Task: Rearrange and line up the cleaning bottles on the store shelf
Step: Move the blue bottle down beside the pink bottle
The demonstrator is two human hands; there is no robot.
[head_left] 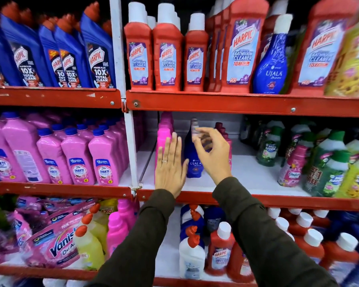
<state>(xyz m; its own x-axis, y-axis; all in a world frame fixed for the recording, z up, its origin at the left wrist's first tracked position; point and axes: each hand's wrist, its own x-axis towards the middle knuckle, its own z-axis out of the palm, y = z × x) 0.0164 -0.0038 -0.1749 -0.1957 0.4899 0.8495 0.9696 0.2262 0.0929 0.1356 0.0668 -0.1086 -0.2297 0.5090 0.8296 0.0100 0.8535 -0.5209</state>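
Left hand [170, 162] flat against pink bottle [162, 139]; right hand [212, 154] open near blue Ujala bottle [192, 160].

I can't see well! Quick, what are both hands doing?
Left hand: open, flat against the pink bottle.
Right hand: open, fingers curled by the blue Ujala bottle, holding nothing.

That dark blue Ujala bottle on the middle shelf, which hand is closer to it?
Right. The right hand is curled at the blue Ujala bottle, fingers by its neck. The left hand lies flat beside it, against the pink bottle.

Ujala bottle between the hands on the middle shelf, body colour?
Dark blue Ujala bottle, white lettering; head view.
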